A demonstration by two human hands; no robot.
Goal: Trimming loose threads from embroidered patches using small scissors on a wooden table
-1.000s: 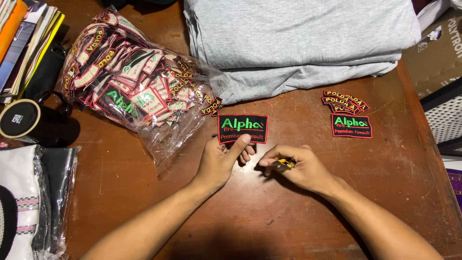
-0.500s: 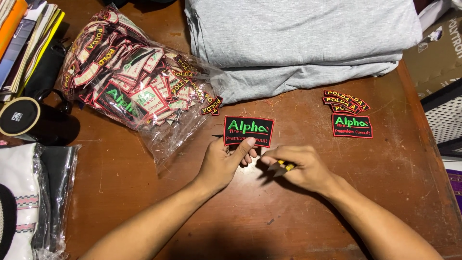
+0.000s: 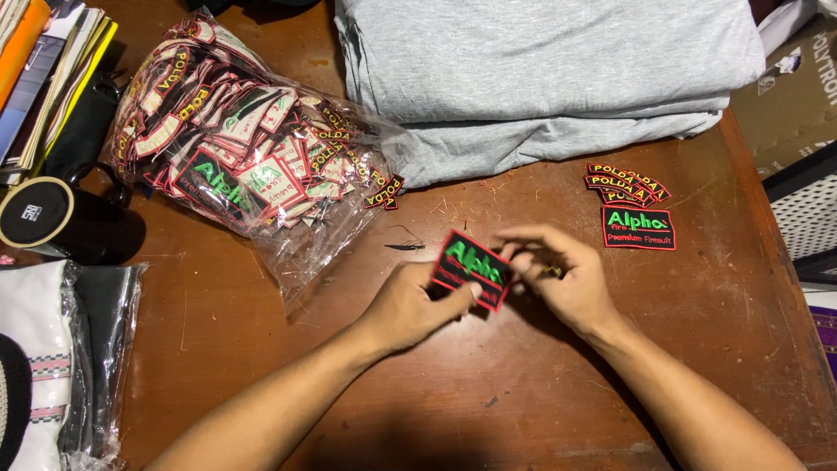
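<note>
Both forearms are bare to the frame's edge — no sleeves, watch or bracelet in sight; the left hand (image 3: 410,305) and right hand (image 3: 562,279) are ungloved, with short nails

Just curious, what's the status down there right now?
Left hand grips black patch, tilted off table. Right hand pinches its edge. Nothing in the way.
</note>
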